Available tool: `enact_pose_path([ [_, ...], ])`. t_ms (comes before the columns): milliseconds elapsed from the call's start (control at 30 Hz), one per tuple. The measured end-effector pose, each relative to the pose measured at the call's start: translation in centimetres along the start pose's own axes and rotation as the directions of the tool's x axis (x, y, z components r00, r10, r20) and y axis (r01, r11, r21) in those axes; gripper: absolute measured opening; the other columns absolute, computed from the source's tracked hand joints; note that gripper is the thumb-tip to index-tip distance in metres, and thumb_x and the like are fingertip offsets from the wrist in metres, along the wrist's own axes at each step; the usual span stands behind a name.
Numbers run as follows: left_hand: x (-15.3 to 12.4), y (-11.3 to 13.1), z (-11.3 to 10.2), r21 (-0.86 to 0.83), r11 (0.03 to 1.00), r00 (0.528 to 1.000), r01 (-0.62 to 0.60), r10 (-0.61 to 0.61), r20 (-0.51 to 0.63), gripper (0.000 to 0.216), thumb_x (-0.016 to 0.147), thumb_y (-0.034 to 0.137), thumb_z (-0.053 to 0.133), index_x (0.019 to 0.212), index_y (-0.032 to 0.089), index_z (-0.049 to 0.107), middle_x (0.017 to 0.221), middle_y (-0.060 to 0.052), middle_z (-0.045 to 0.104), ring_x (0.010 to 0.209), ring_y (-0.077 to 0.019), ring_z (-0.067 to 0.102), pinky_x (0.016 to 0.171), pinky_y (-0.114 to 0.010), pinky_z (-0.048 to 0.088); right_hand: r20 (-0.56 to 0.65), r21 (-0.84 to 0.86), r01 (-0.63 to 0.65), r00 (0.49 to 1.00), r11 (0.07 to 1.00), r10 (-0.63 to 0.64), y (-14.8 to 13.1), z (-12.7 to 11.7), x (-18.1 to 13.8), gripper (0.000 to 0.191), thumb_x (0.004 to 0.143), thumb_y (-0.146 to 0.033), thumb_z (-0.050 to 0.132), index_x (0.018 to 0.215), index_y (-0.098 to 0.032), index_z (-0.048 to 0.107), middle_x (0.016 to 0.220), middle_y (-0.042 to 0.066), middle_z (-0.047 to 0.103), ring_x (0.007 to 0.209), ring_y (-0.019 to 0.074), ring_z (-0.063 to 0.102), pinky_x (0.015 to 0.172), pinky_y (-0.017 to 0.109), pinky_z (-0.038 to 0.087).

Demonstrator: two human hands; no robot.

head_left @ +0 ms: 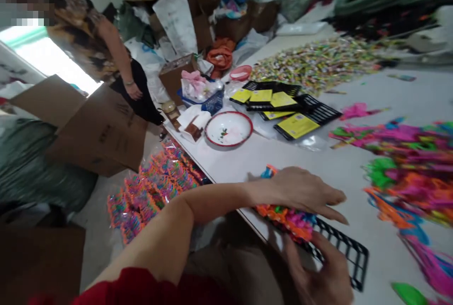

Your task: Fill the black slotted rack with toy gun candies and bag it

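Note:
A black slotted plastic tray [359,253] lies at the table's near edge, its left part covered by orange, pink and blue balloon-like pieces [293,222]. My left hand [297,189] reaches across these pieces, palm down, fingers stretched to the right and apart. At the tray's near side, my right hand [323,269] has its thumb and fingers around the edge, next to the colourful pieces. Some of its fingers are hidden. Loose bright pieces [414,173] are heaped on the table to the right.
Black trays with yellow cards [300,125] and a red-rimmed white dish [229,129] are farther along the table. A pile of small wrapped items [318,62] covers the back. Bagged bright bundles [152,191] are on the floor left. A person [102,45] stands beside a cardboard box [102,130].

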State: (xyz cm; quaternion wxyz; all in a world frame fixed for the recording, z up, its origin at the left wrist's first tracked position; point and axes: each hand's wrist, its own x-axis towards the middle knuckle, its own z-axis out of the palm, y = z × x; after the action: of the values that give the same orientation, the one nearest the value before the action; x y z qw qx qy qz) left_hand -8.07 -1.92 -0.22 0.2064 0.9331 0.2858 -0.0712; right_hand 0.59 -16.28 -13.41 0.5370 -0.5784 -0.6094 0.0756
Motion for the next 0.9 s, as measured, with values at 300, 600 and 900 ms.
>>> enact_pose_path([
  [300,-0.5,0.1,0.0,0.088,0.996,0.998,-0.016,0.020,-0.052,0.038,0.090,0.058,0.041,0.092,0.027,0.063,0.092,-0.007,0.072,0.082,-0.0184,0.065,0.061,-0.032,0.042,-0.052,-0.069,0.136,0.989,0.988,-0.140,-0.4,-0.4,-1.0,0.059,0.087,-0.039,0.058,0.141,-0.043,0.035,0.092,0.015,0.063,0.083,0.0331,0.068,0.065,0.050,0.055],
  [600,-0.3,-0.8,1.3,0.289,0.957,0.998,-0.020,0.037,-0.053,0.042,0.092,0.056,0.041,0.095,0.022,0.066,0.077,-0.008,0.071,0.076,-0.0246,0.067,0.063,-0.030,0.041,0.264,-0.448,0.066,0.963,0.892,0.061,4.9,-14.1,4.2,0.021,0.094,-0.021,0.047,0.111,-0.019,0.059,0.110,0.012,0.063,0.105,0.0232,0.059,0.087,0.038,0.052],
  [900,-0.8,-1.1,1.3,0.175,0.977,0.985,-0.119,0.139,-0.106,0.056,0.092,0.062,0.036,0.117,0.019,0.061,0.110,-0.011,0.069,0.100,-0.0274,0.064,0.086,-0.039,0.046,0.287,-0.878,0.086,0.883,0.471,0.373,11.0,-15.1,16.1,0.032,0.092,-0.014,0.038,0.115,-0.011,0.061,0.119,0.018,0.057,0.111,0.0312,0.048,0.097,0.044,0.035],
])
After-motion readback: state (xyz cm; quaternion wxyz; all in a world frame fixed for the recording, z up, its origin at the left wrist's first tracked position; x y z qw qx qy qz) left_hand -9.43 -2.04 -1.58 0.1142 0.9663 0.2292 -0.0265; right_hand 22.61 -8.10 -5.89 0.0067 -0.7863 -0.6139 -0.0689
